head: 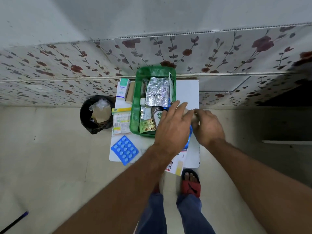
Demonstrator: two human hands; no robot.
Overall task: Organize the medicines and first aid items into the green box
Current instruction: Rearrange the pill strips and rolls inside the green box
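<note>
- The green box [134,115] sits at the 12 o'clock end of the white surface [187,92], already holding a foil strip [157,92] and a brown bottle [156,115].
- The left hand [172,127] reaches over the box's 4 o'clock corner, fingers spread apart.
- The right hand [208,127] meets it at 3 o'clock, fingers curled on a pale item, mostly hidden.
- A blue blister pack [125,150] lies at 7 o'clock of the box.

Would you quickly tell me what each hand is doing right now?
Left hand: fingers spread open over the green box, gripping nothing visible.
Right hand: curled around a small pale object, mostly hidden.
</note>
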